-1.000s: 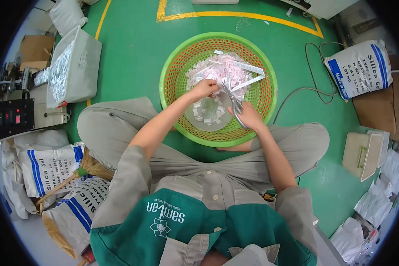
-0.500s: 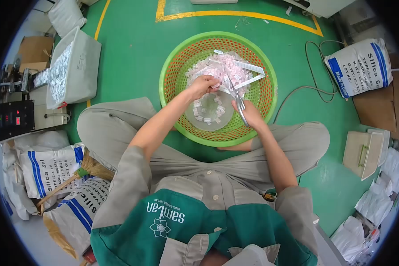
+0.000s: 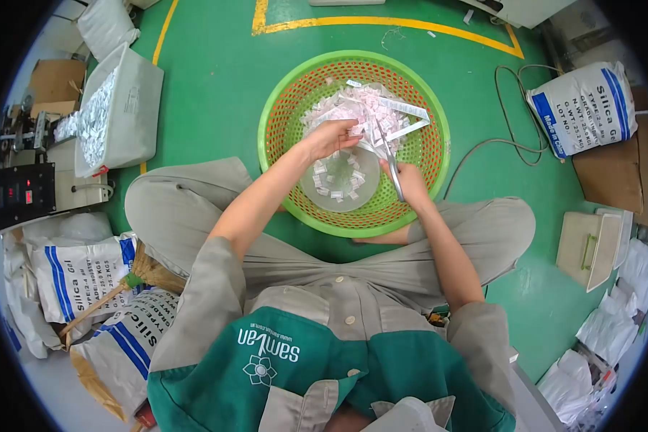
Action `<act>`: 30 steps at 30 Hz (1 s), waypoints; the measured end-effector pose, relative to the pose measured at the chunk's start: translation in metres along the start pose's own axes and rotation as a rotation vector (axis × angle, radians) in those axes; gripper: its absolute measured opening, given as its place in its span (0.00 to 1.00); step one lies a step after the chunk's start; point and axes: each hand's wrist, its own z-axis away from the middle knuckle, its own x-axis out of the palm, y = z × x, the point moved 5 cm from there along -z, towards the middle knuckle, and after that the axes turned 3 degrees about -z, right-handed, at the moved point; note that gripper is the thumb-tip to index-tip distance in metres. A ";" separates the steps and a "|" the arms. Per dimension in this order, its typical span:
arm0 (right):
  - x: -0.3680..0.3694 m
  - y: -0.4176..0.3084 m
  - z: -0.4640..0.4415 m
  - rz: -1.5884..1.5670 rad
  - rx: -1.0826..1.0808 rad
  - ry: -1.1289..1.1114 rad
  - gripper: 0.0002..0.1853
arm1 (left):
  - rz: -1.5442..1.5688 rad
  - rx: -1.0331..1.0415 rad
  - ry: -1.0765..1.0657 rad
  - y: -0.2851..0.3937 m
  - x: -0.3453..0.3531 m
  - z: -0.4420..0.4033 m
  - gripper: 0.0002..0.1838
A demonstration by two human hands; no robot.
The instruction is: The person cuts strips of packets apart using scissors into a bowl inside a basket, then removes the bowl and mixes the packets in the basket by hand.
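Note:
On the floor between the legs stands a green basket with a red mesh liner showing through its holes. Inside lie a pile of small pink-and-white packets and a translucent round lid or dish with a ring of packets on it. My left hand is over the pile, its fingers closed on a strip of small packets, partly hidden by the fingers. My right hand grips metal scissors, blades pointing up beside the left fingertips. A white printed strip loops over the pile's right side.
A white bin of silvery packets stands at left. Silica gel sacks lie at lower left, near a broom; another silica gel sack is at right. A cable runs across the green floor, and a drawer-like box sits at right.
My right hand has turned the scissors slightly, so their handles show differently. The fingers of my left hand have shifted a little at the strip. The basket stays put.

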 end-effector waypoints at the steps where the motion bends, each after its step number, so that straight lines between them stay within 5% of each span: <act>1: -0.001 0.000 0.001 -0.019 0.009 0.005 0.38 | 0.017 0.013 -0.008 0.001 -0.002 -0.001 0.18; 7: -0.004 0.002 0.000 -0.071 0.034 0.035 0.39 | -0.041 0.159 0.042 0.007 -0.014 -0.004 0.24; 10: -0.002 0.005 -0.003 -0.077 0.027 0.046 0.40 | -0.159 0.344 0.301 0.021 -0.022 -0.003 0.24; 13: 0.000 0.008 -0.006 -0.083 0.015 0.052 0.41 | -0.795 0.579 0.557 0.028 -0.025 0.003 0.27; 16: 0.002 0.010 -0.009 -0.058 -0.005 0.065 0.40 | -1.379 0.739 0.490 0.004 -0.009 0.015 0.34; 19: 0.003 0.007 -0.007 -0.058 -0.015 0.055 0.40 | -1.819 0.452 -0.140 -0.057 -0.003 -0.006 0.39; 23: 0.008 0.008 -0.005 -0.061 -0.023 0.030 0.42 | -2.229 0.711 0.049 -0.071 -0.012 0.012 0.44; 26: 0.008 0.007 -0.003 -0.016 0.000 -0.008 0.41 | -2.347 0.293 0.049 -0.077 -0.026 0.014 0.46; 30: 0.013 0.008 -0.007 0.006 -0.041 0.002 0.39 | -2.346 0.114 0.048 -0.091 -0.032 0.042 0.37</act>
